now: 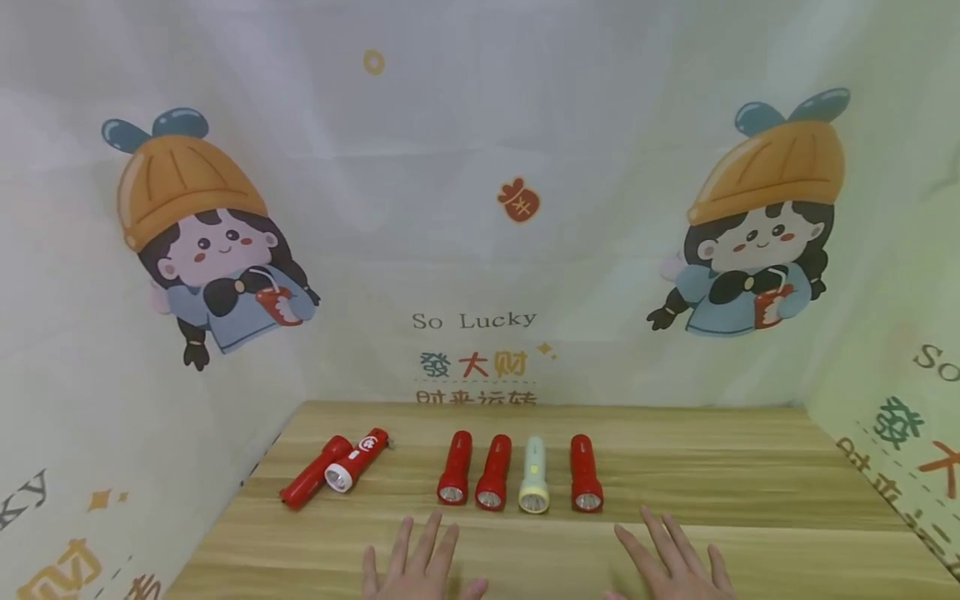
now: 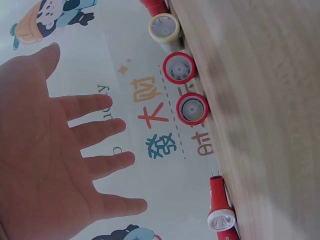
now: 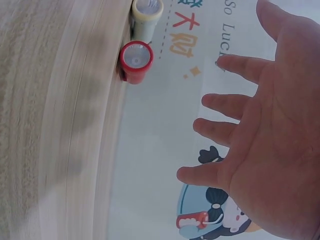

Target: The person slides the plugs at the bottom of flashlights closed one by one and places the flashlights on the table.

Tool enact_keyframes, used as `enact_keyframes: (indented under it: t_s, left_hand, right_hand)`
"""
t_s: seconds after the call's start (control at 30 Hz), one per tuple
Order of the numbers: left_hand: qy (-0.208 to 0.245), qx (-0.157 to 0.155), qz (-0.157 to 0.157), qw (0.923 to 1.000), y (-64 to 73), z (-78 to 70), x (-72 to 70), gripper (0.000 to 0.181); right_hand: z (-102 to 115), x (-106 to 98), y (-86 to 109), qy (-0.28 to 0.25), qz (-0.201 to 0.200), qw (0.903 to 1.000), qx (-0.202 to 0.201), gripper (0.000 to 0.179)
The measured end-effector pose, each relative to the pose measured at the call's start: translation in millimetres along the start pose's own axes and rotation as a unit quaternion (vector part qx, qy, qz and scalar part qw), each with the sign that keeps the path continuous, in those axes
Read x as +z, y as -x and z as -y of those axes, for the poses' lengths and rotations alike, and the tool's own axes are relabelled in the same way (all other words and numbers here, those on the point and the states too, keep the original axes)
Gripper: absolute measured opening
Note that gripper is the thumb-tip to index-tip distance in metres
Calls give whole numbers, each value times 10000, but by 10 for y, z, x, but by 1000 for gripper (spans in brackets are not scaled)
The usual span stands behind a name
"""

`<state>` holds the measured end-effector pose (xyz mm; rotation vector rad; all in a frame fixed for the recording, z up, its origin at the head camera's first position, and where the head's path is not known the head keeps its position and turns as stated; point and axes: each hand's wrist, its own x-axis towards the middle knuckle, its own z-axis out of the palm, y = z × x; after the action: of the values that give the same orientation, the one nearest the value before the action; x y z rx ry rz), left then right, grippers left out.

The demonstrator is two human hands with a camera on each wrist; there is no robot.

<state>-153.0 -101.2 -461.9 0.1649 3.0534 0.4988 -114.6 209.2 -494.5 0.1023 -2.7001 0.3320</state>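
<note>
Wood-grain bench (image 1: pixel 540 560), walled by pale cloth (image 1: pixel 600 250) w/ cartoon figs (image 1: pixel 225 292) & lettering (image 1: pixel 474 320). On it: red torches (image 1: pixel 493 472) x3 + pale-green torch (image 1: pixel 534 472), lying abreast; all-red torch (image 1: pixel 309 481) & white-headed torch (image 1: pixel 358 460) overlapping at L. L hand (image 1: pixel 413 573), R hand (image 1: pixel 678 571) near row, both wide-spread, holding nothing.

"So Lucky" (image 1: pixel 475 320), "發大财" (image 1: pixel 473 365), on backdrop (image 1: pixel 600 250)
</note>
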Motion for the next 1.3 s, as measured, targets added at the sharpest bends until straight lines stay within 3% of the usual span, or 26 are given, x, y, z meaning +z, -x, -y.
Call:
enact_keyframes:
  t_s: [0.13, 0.43, 0.63, 0.77, 0.87, 0.97, 1.07, 1.17, 1.3]
  left_hand:
    - [-43, 61, -57, 10000, 5, -22, -62, 89]
    - [-28, 17, 145, 9999, 4, -10, -142, 92]
    - [-23, 216, 3, 9998, 39, -20, -147, 94]
    - [-210, 353, -212, 9989, 13, 12, -237, 90]
    - [-188, 540, -270, 9980, -65, 60, -392, 81]
    - [113, 728, -340, 9967, -159, 121, -561, 69]
    - [389, 833, -603, 9939, -252, 213, -693, 60]
    - [401, 728, -917, 9923, -416, 359, -769, 55]
    - [74, 337, -1313, 9907, -700, 608, -800, 45]
  right_hand:
    - [8, -25, -1, -7, -20, 10000, -28, 70]
    - [70, -103, -27, -36, 470, 9989, -71, 74]
    - [75, -124, -60, -213, 902, 9957, -32, 75]
    - [125, -109, -133, -331, 1360, 9901, -122, 75]
    - [216, -87, -222, -491, 1757, 9825, -379, 77]
    - [334, -71, -315, -668, 2193, 9704, -766, 82]
    - [464, -58, -387, -723, 2456, 9601, -1126, 84]
    - [605, -48, -447, -668, 2620, 9525, -1400, 83]
    - [809, -22, -492, -480, 2758, 9459, -1640, 77]
